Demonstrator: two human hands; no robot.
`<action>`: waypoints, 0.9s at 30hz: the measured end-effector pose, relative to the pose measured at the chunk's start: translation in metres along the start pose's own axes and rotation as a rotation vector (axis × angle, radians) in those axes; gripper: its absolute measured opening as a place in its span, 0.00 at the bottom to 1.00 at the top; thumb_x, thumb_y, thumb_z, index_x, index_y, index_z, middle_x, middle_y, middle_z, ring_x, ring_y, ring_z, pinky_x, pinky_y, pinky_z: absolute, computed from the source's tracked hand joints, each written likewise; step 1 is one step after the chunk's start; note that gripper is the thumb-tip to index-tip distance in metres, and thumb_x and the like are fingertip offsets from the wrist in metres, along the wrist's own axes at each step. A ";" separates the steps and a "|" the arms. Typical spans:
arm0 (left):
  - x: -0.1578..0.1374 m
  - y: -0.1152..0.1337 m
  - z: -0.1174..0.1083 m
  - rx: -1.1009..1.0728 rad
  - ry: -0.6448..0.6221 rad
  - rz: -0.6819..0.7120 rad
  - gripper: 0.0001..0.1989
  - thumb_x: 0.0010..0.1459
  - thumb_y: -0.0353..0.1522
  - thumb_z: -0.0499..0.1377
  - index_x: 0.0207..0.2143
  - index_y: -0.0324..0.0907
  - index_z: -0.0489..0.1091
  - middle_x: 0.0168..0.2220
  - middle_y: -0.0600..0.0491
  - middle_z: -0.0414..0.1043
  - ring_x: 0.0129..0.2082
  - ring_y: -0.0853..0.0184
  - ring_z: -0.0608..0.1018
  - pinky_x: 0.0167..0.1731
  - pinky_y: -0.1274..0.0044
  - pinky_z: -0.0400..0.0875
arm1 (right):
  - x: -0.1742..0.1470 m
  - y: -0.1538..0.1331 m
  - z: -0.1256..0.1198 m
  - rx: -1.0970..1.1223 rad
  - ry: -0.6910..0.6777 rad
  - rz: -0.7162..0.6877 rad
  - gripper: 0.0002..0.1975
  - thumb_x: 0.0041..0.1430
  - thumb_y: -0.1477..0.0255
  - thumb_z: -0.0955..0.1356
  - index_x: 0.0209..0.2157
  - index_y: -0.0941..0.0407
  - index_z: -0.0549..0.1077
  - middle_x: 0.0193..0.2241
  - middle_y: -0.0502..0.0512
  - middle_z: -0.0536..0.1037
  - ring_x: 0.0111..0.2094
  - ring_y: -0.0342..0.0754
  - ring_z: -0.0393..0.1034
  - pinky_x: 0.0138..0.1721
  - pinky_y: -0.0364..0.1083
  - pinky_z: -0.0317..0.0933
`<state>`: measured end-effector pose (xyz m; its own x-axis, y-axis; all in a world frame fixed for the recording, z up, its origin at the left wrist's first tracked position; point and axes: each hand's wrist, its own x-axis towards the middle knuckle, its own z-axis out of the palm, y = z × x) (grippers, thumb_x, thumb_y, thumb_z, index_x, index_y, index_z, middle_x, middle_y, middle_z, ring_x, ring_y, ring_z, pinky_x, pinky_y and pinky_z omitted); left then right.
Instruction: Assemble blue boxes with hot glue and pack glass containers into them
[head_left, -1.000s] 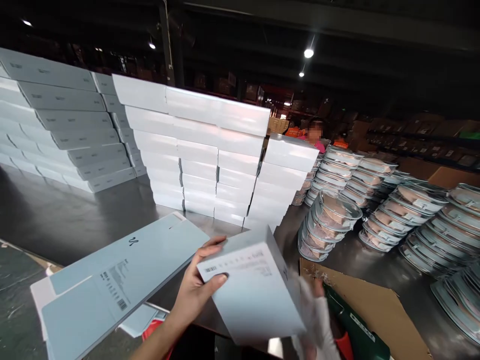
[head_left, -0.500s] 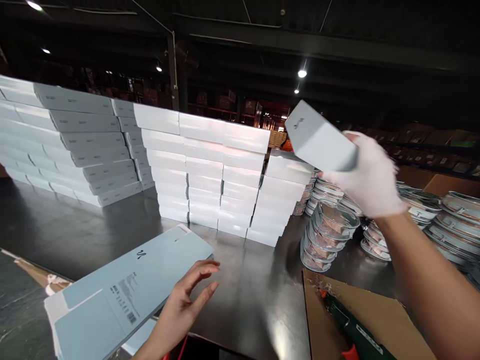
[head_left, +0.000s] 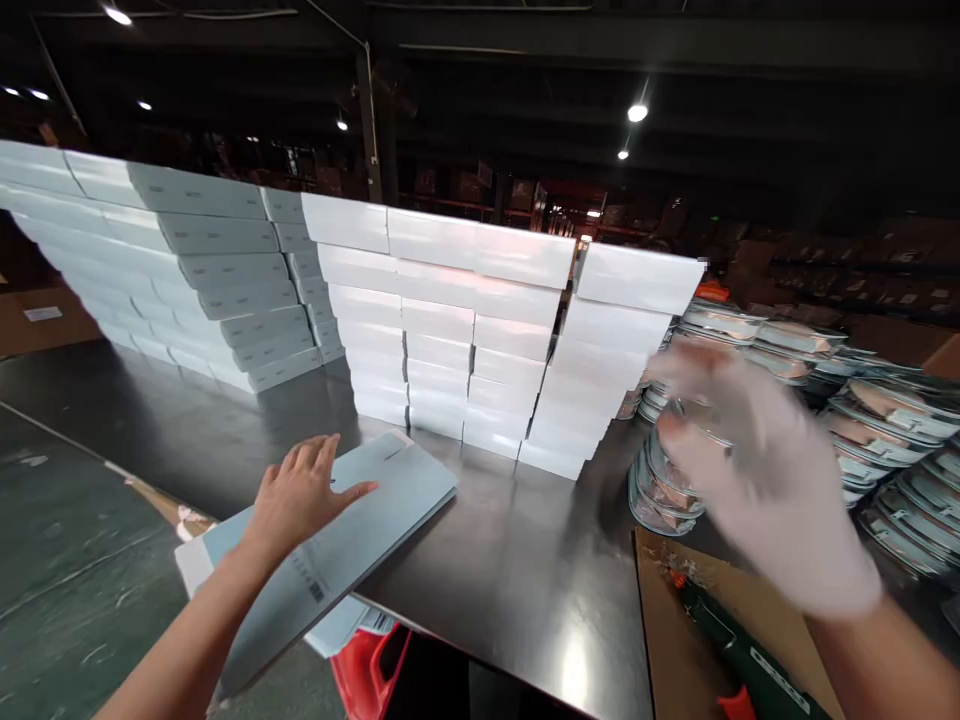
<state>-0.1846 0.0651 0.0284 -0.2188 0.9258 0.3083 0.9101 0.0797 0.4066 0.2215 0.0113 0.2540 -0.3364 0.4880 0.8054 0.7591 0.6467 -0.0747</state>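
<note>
1. Flats (head_left: pixel 405 490), pale blue and piled, lie slantwise on the steel table (head_left: pixel 525 590), their near end jutting past its edge.
2. Left hand (head_left: pixel 296 495), bare, reaches over the flats, fingers spread and thumb wide; whether it touches the top one, I cannot tell.
3. Right hand (head_left: pixel 772 490), in a white glove with bare fingertips, is raised and blurred, thumb and fingers apart, in front of stacked round wares (head_left: pixel 664 500).
4. Glue gun (head_left: pixel 757 650), green with an orange tip, lies on brown cardboard (head_left: pixel 671 655) below the right hand.
5. White boxes (head_left: pixel 435 325) stand in tiers on the table beyond the flats; a printed stack (head_left: pixel 225 235) rises to their left.
6. Red plastic (head_left: pixel 356 675) shows below the table's edge, near loose pale sheets (head_left: pixel 341 622).
</note>
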 end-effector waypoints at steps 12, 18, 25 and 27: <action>0.014 -0.049 0.021 0.190 0.021 -0.151 0.32 0.52 0.59 0.58 0.31 0.37 0.75 0.37 0.33 0.81 0.42 0.31 0.83 0.34 0.49 0.77 | -0.206 -0.018 0.050 0.182 -0.214 0.175 0.12 0.65 0.66 0.70 0.50 0.44 0.76 0.40 0.50 0.86 0.39 0.47 0.84 0.41 0.42 0.77; -0.002 -0.031 -0.020 0.283 0.216 -0.060 0.29 0.58 0.59 0.52 0.30 0.43 0.73 0.34 0.35 0.81 0.39 0.32 0.84 0.30 0.51 0.78 | -0.216 -0.030 0.066 0.117 -0.172 0.144 0.14 0.64 0.70 0.68 0.51 0.49 0.74 0.38 0.51 0.85 0.36 0.49 0.83 0.38 0.43 0.77; -0.085 0.061 -0.069 0.156 0.412 0.481 0.10 0.68 0.43 0.56 0.41 0.49 0.73 0.26 0.56 0.79 0.23 0.57 0.82 0.22 0.72 0.66 | -0.179 -0.054 0.064 -0.351 0.059 -0.013 0.20 0.60 0.66 0.69 0.52 0.56 0.67 0.27 0.55 0.76 0.22 0.53 0.66 0.26 0.52 0.60; -0.106 0.083 -0.066 -0.069 0.390 0.703 0.03 0.66 0.37 0.59 0.40 0.51 0.72 0.26 0.59 0.80 0.21 0.61 0.81 0.24 0.73 0.70 | -0.173 -0.058 0.063 -0.231 0.008 0.060 0.22 0.59 0.65 0.69 0.53 0.56 0.69 0.31 0.59 0.79 0.26 0.56 0.71 0.26 0.52 0.63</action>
<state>-0.1089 -0.0511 0.0865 0.2783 0.5539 0.7847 0.8596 -0.5082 0.0539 0.2011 -0.0737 0.0822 -0.2833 0.5158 0.8085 0.8852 0.4650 0.0135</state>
